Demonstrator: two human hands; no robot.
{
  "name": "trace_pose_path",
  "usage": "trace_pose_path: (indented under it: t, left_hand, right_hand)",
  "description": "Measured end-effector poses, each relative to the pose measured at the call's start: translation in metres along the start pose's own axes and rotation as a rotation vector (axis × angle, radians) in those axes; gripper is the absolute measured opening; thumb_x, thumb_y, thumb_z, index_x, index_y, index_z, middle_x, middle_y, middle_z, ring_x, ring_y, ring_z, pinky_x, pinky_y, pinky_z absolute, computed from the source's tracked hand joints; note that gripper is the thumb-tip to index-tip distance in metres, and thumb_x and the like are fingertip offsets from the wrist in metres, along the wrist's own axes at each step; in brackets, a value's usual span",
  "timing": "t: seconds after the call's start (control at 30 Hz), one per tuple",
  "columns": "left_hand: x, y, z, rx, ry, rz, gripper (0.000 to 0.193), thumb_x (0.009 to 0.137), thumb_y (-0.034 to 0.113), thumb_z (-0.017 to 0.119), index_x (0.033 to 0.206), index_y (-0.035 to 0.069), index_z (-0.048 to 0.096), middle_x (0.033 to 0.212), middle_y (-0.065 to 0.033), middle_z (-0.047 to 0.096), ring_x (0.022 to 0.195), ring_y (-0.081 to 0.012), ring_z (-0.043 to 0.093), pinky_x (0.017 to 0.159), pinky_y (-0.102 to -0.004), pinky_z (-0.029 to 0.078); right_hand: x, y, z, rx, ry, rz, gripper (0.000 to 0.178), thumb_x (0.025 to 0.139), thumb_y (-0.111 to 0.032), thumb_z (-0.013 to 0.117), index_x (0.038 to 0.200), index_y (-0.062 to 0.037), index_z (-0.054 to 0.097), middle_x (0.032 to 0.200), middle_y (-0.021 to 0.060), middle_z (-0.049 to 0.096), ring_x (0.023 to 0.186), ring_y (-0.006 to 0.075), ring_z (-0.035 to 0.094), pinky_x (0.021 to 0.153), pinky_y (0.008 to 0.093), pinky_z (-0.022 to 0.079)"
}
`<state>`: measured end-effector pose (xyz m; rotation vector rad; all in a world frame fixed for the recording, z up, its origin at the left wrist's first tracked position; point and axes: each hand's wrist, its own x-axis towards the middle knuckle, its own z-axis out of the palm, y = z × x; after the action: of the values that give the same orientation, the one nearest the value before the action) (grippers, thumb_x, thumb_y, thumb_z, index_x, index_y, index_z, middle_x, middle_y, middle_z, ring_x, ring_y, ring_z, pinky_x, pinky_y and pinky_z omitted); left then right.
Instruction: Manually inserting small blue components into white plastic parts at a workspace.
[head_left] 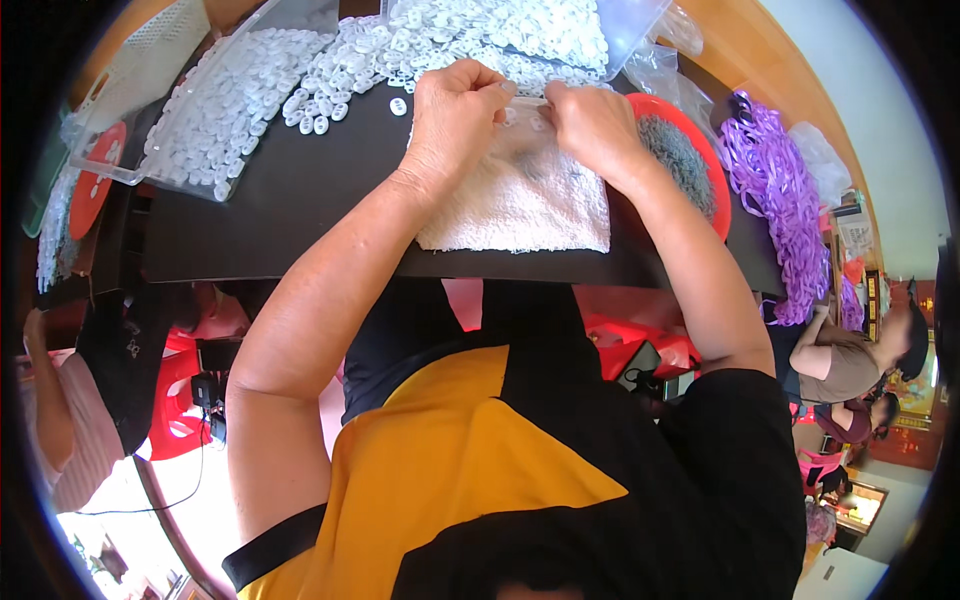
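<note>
Over a white cloth on the dark table, both my hands are raised and bent inward, close together at its far edge. My left hand is closed in a pinch, and what its fingertips hold is too small to make out. Beside it, my right hand also pinches with curled fingers, its contents hidden. A few small white oval pieces show on the cloth between the hands. Just beyond lies a big heap of white oval plastic pieces, each with openings in it. One loose oval piece sits left of my left hand.
A clear plastic tray full of the white pieces stands at the left. On the right are a red round tray of small grey bits and a tangle of purple ribbons. Other people sit farther off.
</note>
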<state>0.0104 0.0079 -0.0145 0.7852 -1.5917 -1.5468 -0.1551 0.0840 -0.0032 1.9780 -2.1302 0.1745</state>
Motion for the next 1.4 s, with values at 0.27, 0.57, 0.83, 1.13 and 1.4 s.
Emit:
trace_pose_path:
  t: [0.27,0.57,0.83,1.13,1.4]
  left_hand:
    - [0.001,-0.002,0.001,0.078,0.005,-0.027,0.014,0.084,0.011,0.064,0.085,-0.002,0.066,0.066,-0.0033,0.06,0.06,-0.0084,0.053,0.057,-0.0246,0.045]
    - [0.001,-0.008,0.005,0.079,-0.043,0.05,0.011,0.082,0.008,0.064,0.088,-0.001,0.067,0.07,-0.0033,0.063,0.064,-0.0075,0.055,0.062,-0.0236,0.047]
    - [-0.011,0.007,0.004,-0.011,-0.218,0.196,0.021,0.081,0.002,0.068,0.103,0.004,0.068,0.076,0.001,0.061,0.07,-0.0071,0.054,0.069,-0.0225,0.048]
    - [-0.011,0.004,0.007,0.005,-0.266,0.203,0.022,0.079,0.0,0.071,0.1,0.002,0.066,0.082,-0.001,0.064,0.074,-0.0067,0.058,0.073,-0.0218,0.05]
    - [-0.01,-0.004,0.006,0.006,-0.289,0.273,0.023,0.081,0.003,0.073,0.103,0.004,0.065,0.088,-0.003,0.068,0.077,-0.0059,0.061,0.068,-0.0185,0.051]
  right_hand:
    - [0.006,0.0,-0.001,-0.022,-0.078,-0.058,0.015,0.084,-0.018,0.057,0.087,-0.0047,0.063,0.071,0.0208,0.063,0.072,0.0401,0.063,0.062,0.0499,0.047]
    - [0.004,0.04,0.008,0.686,0.027,0.16,0.019,0.086,-0.022,0.064,0.078,-0.0039,0.063,0.057,0.0025,0.054,0.05,0.0152,0.051,0.049,0.0281,0.04]
    - [-0.014,0.002,-0.042,1.38,-0.126,0.279,0.022,0.091,-0.022,0.061,0.08,-0.0034,0.063,0.06,-0.0015,0.048,0.054,0.0084,0.048,0.051,0.022,0.036]
    - [-0.024,0.002,-0.034,1.475,-0.139,0.287,0.022,0.092,-0.02,0.059,0.08,-0.0019,0.062,0.06,0.0001,0.052,0.053,0.0097,0.053,0.05,0.0222,0.038]
    - [-0.03,-0.005,-0.038,1.483,-0.133,0.288,0.021,0.094,-0.018,0.056,0.081,-0.0019,0.061,0.061,0.0008,0.052,0.056,0.0121,0.054,0.053,0.0225,0.036]
